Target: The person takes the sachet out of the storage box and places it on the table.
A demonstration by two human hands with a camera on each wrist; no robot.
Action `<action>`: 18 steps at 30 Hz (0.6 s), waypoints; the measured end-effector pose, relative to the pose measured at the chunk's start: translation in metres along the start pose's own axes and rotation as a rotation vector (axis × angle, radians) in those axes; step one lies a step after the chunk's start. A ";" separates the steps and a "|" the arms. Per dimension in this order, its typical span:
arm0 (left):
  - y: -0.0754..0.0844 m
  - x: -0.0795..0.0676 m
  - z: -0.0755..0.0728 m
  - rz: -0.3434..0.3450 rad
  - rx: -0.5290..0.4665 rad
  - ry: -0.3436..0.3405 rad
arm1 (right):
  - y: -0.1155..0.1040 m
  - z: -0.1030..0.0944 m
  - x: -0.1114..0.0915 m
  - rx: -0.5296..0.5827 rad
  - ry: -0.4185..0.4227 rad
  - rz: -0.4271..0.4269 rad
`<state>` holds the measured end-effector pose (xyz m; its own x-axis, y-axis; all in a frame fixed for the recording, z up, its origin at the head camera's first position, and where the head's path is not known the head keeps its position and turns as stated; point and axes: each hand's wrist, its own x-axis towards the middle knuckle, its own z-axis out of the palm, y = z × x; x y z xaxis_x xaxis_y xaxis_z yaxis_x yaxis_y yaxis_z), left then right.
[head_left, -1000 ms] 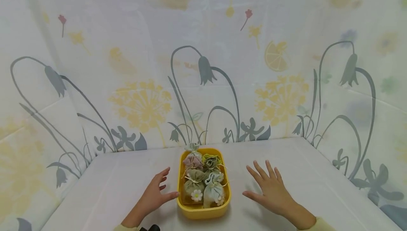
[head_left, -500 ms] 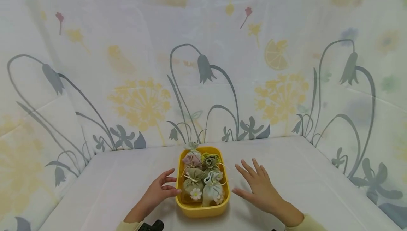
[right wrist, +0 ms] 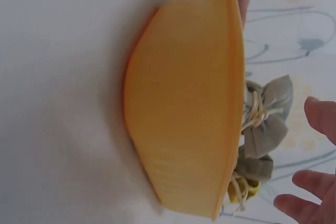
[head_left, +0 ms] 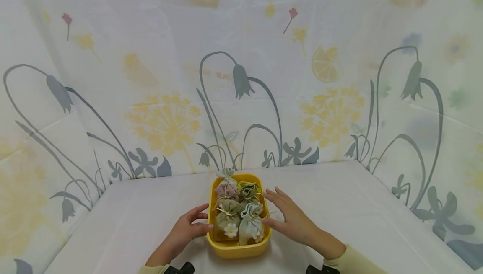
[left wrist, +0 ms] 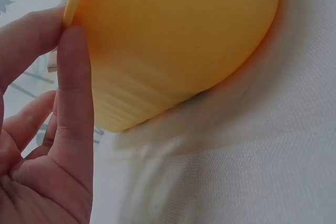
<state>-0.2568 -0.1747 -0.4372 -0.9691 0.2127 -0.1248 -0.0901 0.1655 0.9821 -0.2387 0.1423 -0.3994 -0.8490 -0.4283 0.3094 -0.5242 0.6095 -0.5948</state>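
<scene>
A yellow plastic basket [head_left: 238, 252] stands on the white tabletop, filled with several small drawstring cloth pouches. Nearest me are an olive pouch [head_left: 227, 219] with a white flower and a pale blue-green pouch [head_left: 250, 227]; behind them are a pink pouch [head_left: 227, 190] and a dark green one [head_left: 249, 191]. My left hand [head_left: 185, 228] touches the basket's left rim with thumb and forefinger, its other fingers loosely bent. On the right side, my right hand [head_left: 292, 219] has its fingers spread close to the rim; the right wrist view shows those fingers [right wrist: 315, 184] apart from the basket.
The tabletop [head_left: 339, 194] is covered in white cloth. Behind and at both sides hangs a pale curtain [head_left: 241, 110] printed with grey bellflowers and yellow blooms. Black wrist cameras [head_left: 182, 269] show at the bottom edge of the head view.
My right hand has moved left, from well apart to close beside the basket's right rim. My left hand has come slightly closer and now touches the left rim. The basket stays in place.
</scene>
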 end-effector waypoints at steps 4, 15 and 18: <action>0.000 0.000 0.001 -0.007 -0.013 0.006 | -0.009 0.001 0.006 0.087 -0.051 -0.021; 0.000 0.000 0.001 -0.009 -0.025 0.013 | -0.015 0.004 0.027 0.245 -0.156 0.000; 0.000 0.000 0.001 -0.004 -0.028 0.012 | -0.012 0.005 0.034 0.296 -0.180 0.012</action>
<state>-0.2565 -0.1734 -0.4379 -0.9714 0.2005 -0.1273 -0.1005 0.1389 0.9852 -0.2607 0.1174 -0.3857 -0.8161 -0.5490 0.1807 -0.4497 0.4068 -0.7952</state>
